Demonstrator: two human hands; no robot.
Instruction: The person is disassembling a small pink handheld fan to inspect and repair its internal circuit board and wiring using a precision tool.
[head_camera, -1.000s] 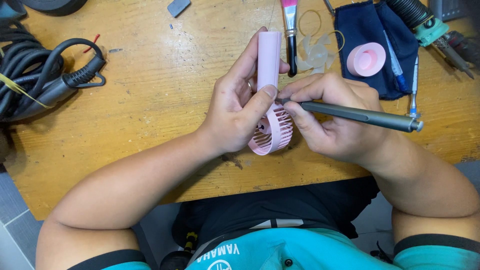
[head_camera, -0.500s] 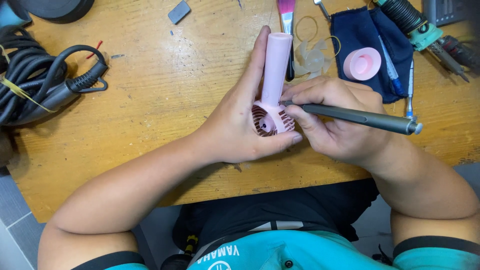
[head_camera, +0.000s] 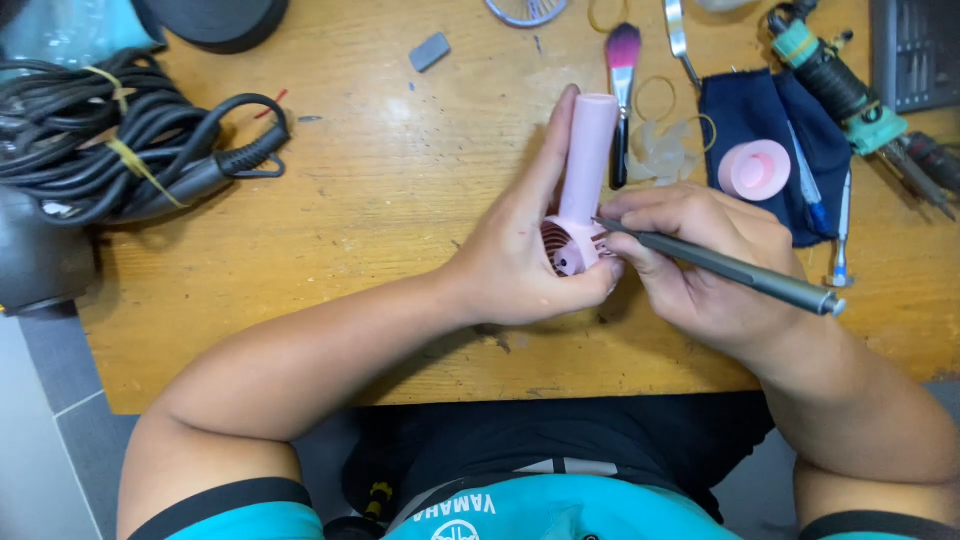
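Pink handheld fan (head_camera: 580, 190) sits gripped above the middle of a worn wooden workbench (head_camera: 380, 200), its handle pointing away from the person and its round grille end low in the palm. Black coiled cable (head_camera: 110, 140), bound with yellow ties, fills the bench's left end and is the largest item nearby, well apart from the hands. A dark blue cloth (head_camera: 770, 120) lies just right of the fan, carrying a pink round cap (head_camera: 754, 169) and slim blue-tipped tools. A green-handled soldering iron (head_camera: 835, 80) lies beyond the cloth, at the top right. A makeup-style brush (head_camera: 622, 90) with pink bristles rests just beside the fan's handle; a small grey block (head_camera: 430, 51) lies apart at the top.

The left hand (head_camera: 520, 260) wraps the fan, fingers extended along the handle and thumb closed under the grille. The right hand (head_camera: 700, 260) pinches a grey pen-shaped tool (head_camera: 730, 268) in closed fingers, its tip touching the grille's edge. Both forearms angle in from the bottom corners.

Much of the grille is hidden by the left thumb and palm, and the tool's tip is too small to make out. Items along the top edge are cut off.
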